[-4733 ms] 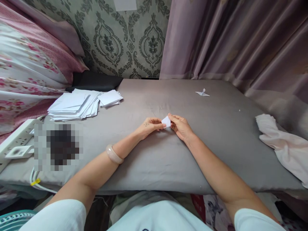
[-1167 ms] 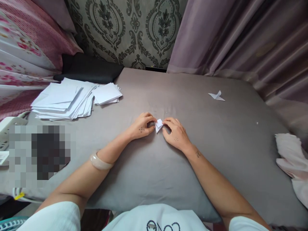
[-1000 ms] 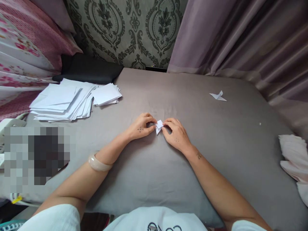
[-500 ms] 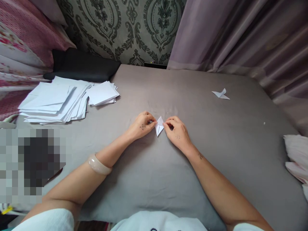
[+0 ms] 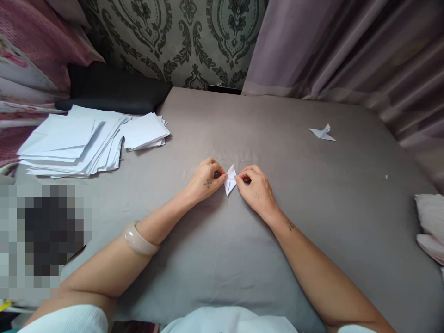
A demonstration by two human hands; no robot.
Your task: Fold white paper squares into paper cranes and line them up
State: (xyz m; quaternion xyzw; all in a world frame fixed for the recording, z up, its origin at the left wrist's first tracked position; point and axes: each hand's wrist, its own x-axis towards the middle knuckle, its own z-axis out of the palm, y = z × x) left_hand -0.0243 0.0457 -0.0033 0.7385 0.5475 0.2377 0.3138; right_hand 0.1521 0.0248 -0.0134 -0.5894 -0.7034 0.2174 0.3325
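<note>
A small white folded paper, shaped like a narrow diamond with a crease down its lower half, is held just above or on the grey cloth surface; the exact gap cannot be made out. My left hand pinches its left corner between thumb and forefinger. On the opposite corner, my right hand has thumb and forefinger closed in the same way. Both hands are level, with the remaining fingers curled. Farther off at the right lies a finished-looking folded paper bird with spread wings.
Stacked large white sheets lie at the left, beside a pile of smaller paper squares. Behind them is a black cushion-like item. Purple curtains hang at the back right, and pale pink fabric sits at the right edge.
The view has shifted slightly, so the paper piles and the bird sit a little differently in frame. Both hands keep their pinch on the folded paper, which has hardly changed.
</note>
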